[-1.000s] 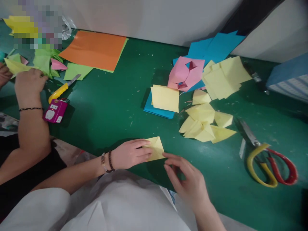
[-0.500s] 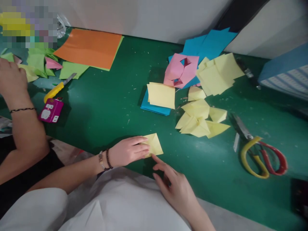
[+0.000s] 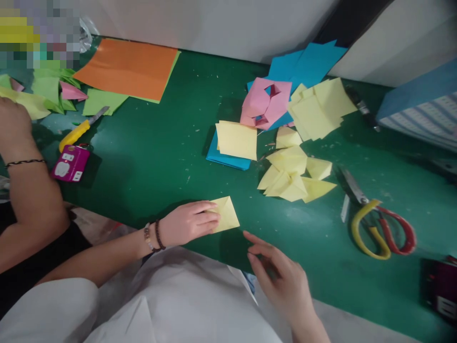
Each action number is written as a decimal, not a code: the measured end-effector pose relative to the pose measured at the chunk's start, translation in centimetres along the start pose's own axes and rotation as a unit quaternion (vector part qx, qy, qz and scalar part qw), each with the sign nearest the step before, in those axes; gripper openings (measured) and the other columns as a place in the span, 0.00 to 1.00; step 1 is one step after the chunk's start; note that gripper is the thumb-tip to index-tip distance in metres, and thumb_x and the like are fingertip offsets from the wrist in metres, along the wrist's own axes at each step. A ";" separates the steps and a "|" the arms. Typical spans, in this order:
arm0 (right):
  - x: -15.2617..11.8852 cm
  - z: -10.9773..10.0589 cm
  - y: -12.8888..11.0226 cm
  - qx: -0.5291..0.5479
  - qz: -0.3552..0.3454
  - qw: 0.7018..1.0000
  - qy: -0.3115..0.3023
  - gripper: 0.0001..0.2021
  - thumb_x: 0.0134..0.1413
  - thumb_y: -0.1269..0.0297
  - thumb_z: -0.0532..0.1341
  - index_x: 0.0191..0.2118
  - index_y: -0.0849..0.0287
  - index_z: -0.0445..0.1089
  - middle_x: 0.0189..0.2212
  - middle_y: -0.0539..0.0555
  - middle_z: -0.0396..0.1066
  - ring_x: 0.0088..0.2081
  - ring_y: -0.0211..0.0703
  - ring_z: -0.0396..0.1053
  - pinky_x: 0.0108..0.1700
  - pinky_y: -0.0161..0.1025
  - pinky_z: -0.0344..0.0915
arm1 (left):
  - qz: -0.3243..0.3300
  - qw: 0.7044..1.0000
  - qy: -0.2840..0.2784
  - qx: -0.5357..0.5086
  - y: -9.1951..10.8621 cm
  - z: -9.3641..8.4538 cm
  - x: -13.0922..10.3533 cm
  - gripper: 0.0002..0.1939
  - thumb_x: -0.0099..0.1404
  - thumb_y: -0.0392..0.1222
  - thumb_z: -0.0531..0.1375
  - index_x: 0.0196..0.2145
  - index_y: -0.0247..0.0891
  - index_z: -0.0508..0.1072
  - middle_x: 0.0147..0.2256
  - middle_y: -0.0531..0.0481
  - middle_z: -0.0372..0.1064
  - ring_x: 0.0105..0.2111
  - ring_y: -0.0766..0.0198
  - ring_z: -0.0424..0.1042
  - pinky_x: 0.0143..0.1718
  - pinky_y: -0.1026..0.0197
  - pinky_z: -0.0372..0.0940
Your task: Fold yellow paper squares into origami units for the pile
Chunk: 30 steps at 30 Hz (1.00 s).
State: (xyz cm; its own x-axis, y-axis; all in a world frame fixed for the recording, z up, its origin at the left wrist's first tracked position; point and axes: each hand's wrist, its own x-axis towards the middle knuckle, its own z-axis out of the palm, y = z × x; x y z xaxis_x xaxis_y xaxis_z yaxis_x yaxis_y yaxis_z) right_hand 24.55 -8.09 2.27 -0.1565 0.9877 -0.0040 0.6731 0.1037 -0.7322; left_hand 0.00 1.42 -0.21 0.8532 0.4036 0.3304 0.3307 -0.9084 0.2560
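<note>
My left hand (image 3: 189,223) lies palm down near the table's front edge, its stretched fingers flat on a small square of folded yellow paper (image 3: 227,215). The fingers cover the paper's left part, and the thumb is hidden. Creases cross the part that shows. To the right of the paper and apart from it, my right hand (image 3: 280,274) hovers with its index finger stretched out and nothing between finger and thumb. Folded yellow paper pieces (image 3: 291,178) lie in a cluster beyond it.
Scissors (image 3: 371,216) lie on the green table (image 3: 150,162) at the right. Farther back are a pink folded paper form (image 3: 262,107), yellow sheets (image 3: 319,109), blue paper (image 3: 307,66) and orange paper (image 3: 132,69). A co-worker's arm (image 3: 26,186), a yellow cutter (image 3: 74,136) and a purple box (image 3: 71,164) are left.
My right hand has moved off the folded paper's lower edge, to the right and slightly down. My left hand stays on the paper. The whole view has shifted a little.
</note>
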 end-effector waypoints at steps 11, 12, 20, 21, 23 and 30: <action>3.6 3.9 -0.3 -0.213 -0.120 0.969 0.045 0.09 0.62 0.70 0.56 0.30 0.57 0.67 0.22 0.50 0.64 0.27 0.41 0.62 0.32 0.39 0.57 | -0.010 0.996 -0.075 -0.053 -0.3 0.2 -0.5 0.13 0.71 0.44 0.55 0.46 0.34 0.73 0.50 0.47 0.72 0.55 0.61 0.67 0.65 0.56 0.58; 3.6 4.1 -0.4 -0.217 -0.127 0.967 0.042 0.10 0.63 0.70 0.56 0.29 0.57 0.67 0.22 0.50 0.64 0.27 0.41 0.61 0.31 0.39 0.55 | -0.012 0.995 -0.075 -0.059 -0.3 0.1 -0.5 0.14 0.70 0.46 0.56 0.45 0.34 0.73 0.50 0.46 0.72 0.55 0.60 0.67 0.65 0.55 0.59; 3.3 5.7 -1.7 -0.201 -0.171 0.964 0.030 0.13 0.63 0.71 0.54 0.27 0.57 0.67 0.21 0.50 0.64 0.26 0.40 0.60 0.31 0.39 0.53 | -0.029 0.993 -0.078 -0.088 -0.4 -0.2 -0.3 0.16 0.68 0.49 0.58 0.43 0.32 0.74 0.50 0.45 0.72 0.56 0.56 0.65 0.64 0.55 0.60; 3.3 5.9 -1.8 -0.196 -0.174 0.965 0.028 0.13 0.63 0.71 0.54 0.27 0.58 0.67 0.21 0.50 0.64 0.25 0.40 0.60 0.31 0.39 0.53 | -0.030 0.992 -0.079 -0.089 -0.4 -0.2 -0.3 0.16 0.68 0.49 0.57 0.43 0.32 0.74 0.50 0.45 0.72 0.56 0.56 0.65 0.64 0.55 0.60; 3.2 6.1 -1.9 -0.180 -0.179 0.967 0.018 0.13 0.63 0.71 0.54 0.26 0.58 0.67 0.21 0.50 0.65 0.25 0.40 0.60 0.31 0.39 0.53 | -0.028 0.992 -0.078 -0.093 -0.5 -0.2 -0.4 0.18 0.69 0.51 0.57 0.43 0.33 0.74 0.50 0.44 0.72 0.56 0.56 0.65 0.64 0.54 0.59; 3.4 4.5 -1.1 -0.112 -0.142 0.983 0.040 0.08 0.62 0.69 0.58 0.30 0.58 0.70 0.21 0.49 0.66 0.26 0.38 0.62 0.32 0.37 0.55 | -0.017 0.993 -0.064 -0.101 -0.6 0.2 -0.8 0.26 0.66 0.59 0.57 0.46 0.30 0.74 0.51 0.42 0.71 0.57 0.51 0.63 0.62 0.52 0.61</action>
State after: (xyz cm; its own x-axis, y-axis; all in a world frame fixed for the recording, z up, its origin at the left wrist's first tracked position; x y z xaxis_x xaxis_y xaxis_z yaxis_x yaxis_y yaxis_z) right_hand 20.02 -5.33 -0.05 -0.3094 0.9203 0.2393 0.7539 0.3908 -0.5281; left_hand -0.78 1.59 -0.75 0.8918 0.4042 0.2032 0.2835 -0.8493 0.4453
